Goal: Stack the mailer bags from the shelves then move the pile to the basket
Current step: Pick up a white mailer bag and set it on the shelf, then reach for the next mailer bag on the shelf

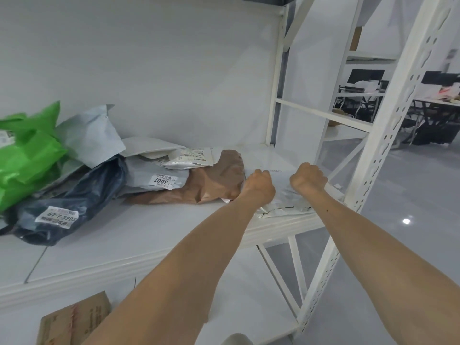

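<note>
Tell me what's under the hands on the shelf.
A white mailer bag lies flat on the shelf beneath the left hand and right hand. Their curled fingers cover part of it; anything beneath the bag is hidden.

A white mailer bag (pixel 286 204) is lying flat at the right end of the shelf (pixel 149 232), just beside a crumpled brown mailer bag (pixel 211 181). A grey mailer bag (pixel 149 174), a navy mailer bag (pixel 74 197) and a green mailer bag (pixel 27 155) are lying heaped further left.

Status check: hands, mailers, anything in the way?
Left hand and right hand on white mailer, curled, grip hidden. Mailer flat at right end of shelf, beside brown mailer. Other mailers heaped left. Rack upright near right hand.
</note>
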